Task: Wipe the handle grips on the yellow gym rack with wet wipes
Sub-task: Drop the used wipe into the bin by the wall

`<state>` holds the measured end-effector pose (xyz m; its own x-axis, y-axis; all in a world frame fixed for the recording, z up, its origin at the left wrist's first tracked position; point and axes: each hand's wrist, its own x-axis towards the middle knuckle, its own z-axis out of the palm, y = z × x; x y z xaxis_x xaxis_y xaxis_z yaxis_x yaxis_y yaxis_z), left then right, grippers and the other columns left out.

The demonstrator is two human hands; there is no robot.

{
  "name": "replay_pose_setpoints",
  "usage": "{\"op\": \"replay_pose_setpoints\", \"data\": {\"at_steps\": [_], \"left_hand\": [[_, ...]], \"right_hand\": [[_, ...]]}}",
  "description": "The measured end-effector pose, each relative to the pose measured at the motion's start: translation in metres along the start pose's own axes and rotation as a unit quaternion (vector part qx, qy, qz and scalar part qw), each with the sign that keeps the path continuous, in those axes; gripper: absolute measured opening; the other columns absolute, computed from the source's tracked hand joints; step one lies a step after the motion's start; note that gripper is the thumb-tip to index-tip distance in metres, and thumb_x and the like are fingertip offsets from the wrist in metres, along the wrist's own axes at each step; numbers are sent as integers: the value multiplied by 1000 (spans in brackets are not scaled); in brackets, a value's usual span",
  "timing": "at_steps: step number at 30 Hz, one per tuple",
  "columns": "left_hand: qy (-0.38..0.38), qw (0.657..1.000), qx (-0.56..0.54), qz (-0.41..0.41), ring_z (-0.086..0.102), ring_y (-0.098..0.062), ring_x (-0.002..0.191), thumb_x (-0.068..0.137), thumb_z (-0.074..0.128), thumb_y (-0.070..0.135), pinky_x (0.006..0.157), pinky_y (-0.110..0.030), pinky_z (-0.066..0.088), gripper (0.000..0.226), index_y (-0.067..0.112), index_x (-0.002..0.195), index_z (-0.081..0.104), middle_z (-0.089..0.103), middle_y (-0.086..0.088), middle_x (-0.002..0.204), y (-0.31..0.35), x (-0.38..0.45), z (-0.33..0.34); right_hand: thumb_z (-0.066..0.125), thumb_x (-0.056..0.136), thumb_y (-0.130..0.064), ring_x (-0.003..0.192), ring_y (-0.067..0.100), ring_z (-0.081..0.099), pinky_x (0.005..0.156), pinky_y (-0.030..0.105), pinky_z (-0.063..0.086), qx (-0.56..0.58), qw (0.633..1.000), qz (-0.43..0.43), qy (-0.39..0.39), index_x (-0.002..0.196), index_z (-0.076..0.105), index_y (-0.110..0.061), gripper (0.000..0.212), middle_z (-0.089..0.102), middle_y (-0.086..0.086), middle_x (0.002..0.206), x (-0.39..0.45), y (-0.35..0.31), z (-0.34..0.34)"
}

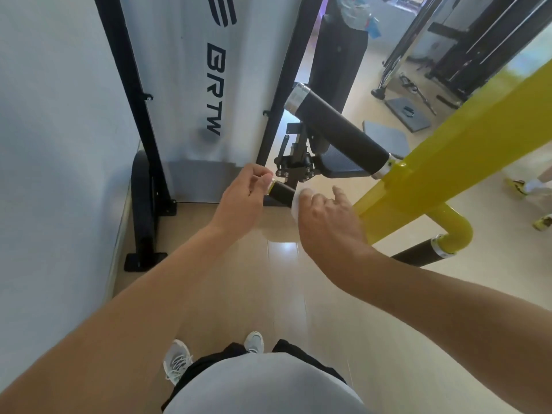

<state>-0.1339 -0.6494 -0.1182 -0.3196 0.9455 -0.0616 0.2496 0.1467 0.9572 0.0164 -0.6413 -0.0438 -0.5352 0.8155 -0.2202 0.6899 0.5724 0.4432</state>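
Mid-wipe on the short black grip (282, 191) at the yellow rack (448, 150) upright's left edge. My left hand (242, 198) pinches its chrome end cap; right hand (325, 219) curls the wet wipe (295, 203) round it. Next (probably) the big upper grip (337, 132).

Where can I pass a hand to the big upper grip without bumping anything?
Open air lies above the left hand and right hand, between the white panel and yellow beam, up to the upper grip. It is crowded at the small grip, beside the black bracket.
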Motion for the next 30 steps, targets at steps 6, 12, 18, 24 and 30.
{"op": "replay_pose_setpoints", "data": {"at_steps": [6,12,18,24,30], "left_hand": [[45,996,-70,-43,63,4,82,105,45,33,58,-1,43,24,20,119,60,67,2,108,13,-12,1],[139,957,-191,-167,64,-28,106,99,53,38,92,-38,51,20,33,87,68,67,3,96,-15,-60,-18],[229,896,-306,-228,72,-25,96,81,50,75,73,-33,56,61,23,105,72,75,-7,106,-52,-147,-38],[325,859,-241,-313,65,-18,66,96,64,15,57,-29,56,12,21,105,70,70,-1,88,-102,-218,-60],[346,815,-293,-361,74,-19,74,97,48,-5,71,-32,63,22,8,100,65,74,-11,92,-164,-265,-99]], "right_hand": [[54,102,-19,126,28,58,103,42,48,224,967,-59,105,150,37,-10,52,56,10,143,-20,2,-9],[51,104,-28,91,11,60,77,24,56,704,710,-5,25,112,51,-30,8,58,-10,103,-14,-40,2],[61,98,-31,85,10,67,73,23,57,797,586,-4,-148,91,68,-33,10,71,-13,87,-4,-95,20],[57,98,-7,87,9,64,74,20,55,684,675,-171,-217,92,72,-30,28,68,-11,95,-13,-165,43],[52,95,6,81,-5,60,71,9,46,605,687,-242,-321,100,76,-2,26,64,5,105,-29,-246,59]]}}
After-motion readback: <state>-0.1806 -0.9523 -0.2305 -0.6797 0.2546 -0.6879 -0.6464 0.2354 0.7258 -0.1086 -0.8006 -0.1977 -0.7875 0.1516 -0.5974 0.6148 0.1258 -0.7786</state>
